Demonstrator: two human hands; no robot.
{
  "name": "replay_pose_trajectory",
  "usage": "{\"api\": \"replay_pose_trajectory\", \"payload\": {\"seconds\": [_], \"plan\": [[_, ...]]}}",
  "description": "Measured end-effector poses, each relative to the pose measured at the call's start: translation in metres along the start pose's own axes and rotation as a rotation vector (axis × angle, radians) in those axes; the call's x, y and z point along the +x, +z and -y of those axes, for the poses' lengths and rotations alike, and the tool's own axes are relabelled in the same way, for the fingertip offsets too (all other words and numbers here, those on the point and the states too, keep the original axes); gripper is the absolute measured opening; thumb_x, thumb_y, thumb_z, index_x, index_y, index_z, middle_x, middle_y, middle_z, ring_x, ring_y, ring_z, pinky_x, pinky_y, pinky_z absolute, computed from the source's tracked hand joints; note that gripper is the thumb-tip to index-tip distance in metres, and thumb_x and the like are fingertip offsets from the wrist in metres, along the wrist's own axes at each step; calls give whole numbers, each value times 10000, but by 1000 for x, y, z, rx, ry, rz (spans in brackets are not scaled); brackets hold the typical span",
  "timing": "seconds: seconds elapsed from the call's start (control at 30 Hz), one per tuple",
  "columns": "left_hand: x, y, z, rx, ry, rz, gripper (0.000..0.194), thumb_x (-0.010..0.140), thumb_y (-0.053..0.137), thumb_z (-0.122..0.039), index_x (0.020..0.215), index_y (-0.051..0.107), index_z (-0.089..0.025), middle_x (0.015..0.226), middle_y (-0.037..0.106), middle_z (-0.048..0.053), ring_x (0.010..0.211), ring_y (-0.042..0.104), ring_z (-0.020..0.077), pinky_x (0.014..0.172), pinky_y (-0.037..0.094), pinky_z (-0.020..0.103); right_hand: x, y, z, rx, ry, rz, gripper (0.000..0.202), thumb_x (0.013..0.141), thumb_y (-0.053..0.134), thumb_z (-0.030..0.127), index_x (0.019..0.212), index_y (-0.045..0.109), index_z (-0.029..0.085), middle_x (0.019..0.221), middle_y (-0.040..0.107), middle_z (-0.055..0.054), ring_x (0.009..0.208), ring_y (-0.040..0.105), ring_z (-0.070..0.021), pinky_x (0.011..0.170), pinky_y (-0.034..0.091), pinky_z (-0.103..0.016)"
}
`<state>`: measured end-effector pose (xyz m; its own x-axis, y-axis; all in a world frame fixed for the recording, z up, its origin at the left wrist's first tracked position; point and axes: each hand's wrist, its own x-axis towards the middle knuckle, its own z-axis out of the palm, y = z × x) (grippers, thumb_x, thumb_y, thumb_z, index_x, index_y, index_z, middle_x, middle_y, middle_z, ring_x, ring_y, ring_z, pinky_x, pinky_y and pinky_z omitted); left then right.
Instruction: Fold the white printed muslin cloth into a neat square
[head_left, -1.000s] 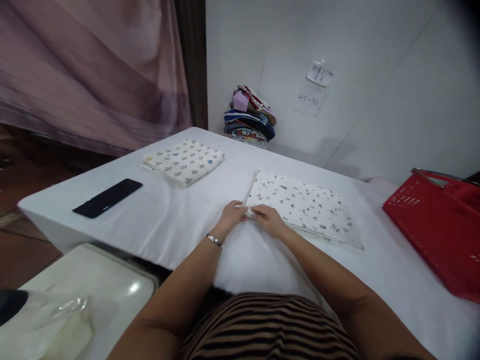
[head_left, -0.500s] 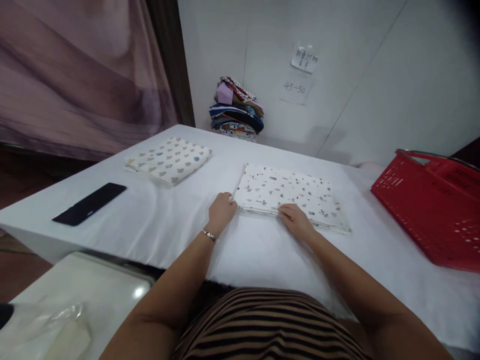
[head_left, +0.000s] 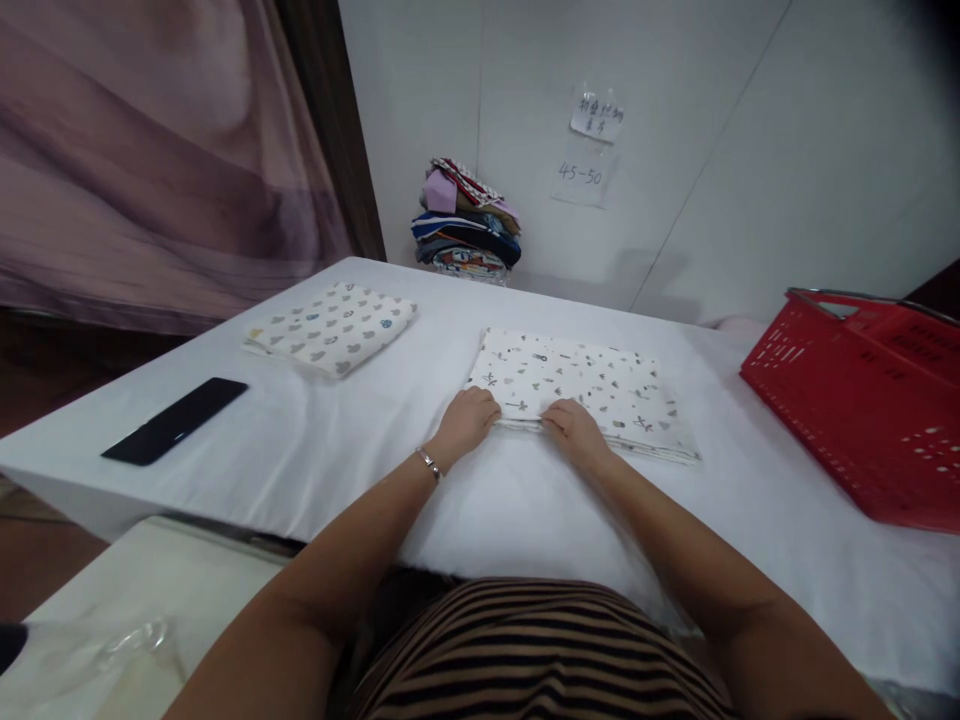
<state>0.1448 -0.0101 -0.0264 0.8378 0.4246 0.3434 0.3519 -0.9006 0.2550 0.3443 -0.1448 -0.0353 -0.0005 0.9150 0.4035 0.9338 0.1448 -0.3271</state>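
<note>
A folded white cloth with small grey printed motifs lies flat on the white-covered table, its layered near edge facing me. My left hand, with a bracelet at the wrist, has its fingers closed on the near left corner of this cloth. A short way to the right, my right hand pinches the same near edge around its middle. The fingertips partly cover the edge. Farther left rests a second folded cloth, white with grey and blue prints, touched by neither hand.
A black phone lies on the left of the white table. On the right stands a red basket. A stack of folded fabrics sits behind the far edge by the wall. A pale surface is at lower left.
My left hand has moved right and slightly inward, from the cloth's left side to its near edge. My right hand has shifted slightly left along that edge. The view has moved a little.
</note>
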Motion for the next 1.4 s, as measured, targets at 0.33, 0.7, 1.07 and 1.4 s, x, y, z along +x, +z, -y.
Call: {"api": "replay_pose_trajectory", "payload": {"seconds": [0.33, 0.7, 1.07, 1.4], "plan": [[-7, 1, 7, -80, 100, 46, 221, 884, 497, -348, 950, 652, -206, 958, 609, 66, 937, 507, 200, 833, 378, 339, -4, 3, -2, -68, -59, 86, 255, 919, 455, 316, 961, 674, 192, 949, 620, -100, 888, 527, -221, 797, 423, -368], [1, -2, 5, -16, 84, 36, 213, 899, 443, -240, 915, 652, -200, 915, 599, 69, 889, 505, 194, 781, 371, 334, -4, 9, -6, -60, -35, 45, 309, 943, 394, 329, 954, 679, 209, 934, 620, -106, 871, 523, -222, 774, 426, -362], [-10, 0, 15, 19, 133, 46, 265, 911, 404, -187, 989, 652, -232, 975, 625, 69, 918, 513, 189, 788, 350, 331, -5, 7, -3, -163, -91, 110, 312, 948, 384, 302, 994, 680, 210, 911, 613, -98, 841, 495, -214, 745, 402, -349], [-10, 2, 23, 28, 152, 20, 283, 899, 411, -246, 998, 676, -246, 955, 655, 70, 910, 551, 214, 776, 418, 351, -18, -5, -10, -117, -61, 7, 275, 937, 420, 263, 1076, 652, 216, 1042, 636, -89, 952, 533, -204, 827, 424, -346]]}}
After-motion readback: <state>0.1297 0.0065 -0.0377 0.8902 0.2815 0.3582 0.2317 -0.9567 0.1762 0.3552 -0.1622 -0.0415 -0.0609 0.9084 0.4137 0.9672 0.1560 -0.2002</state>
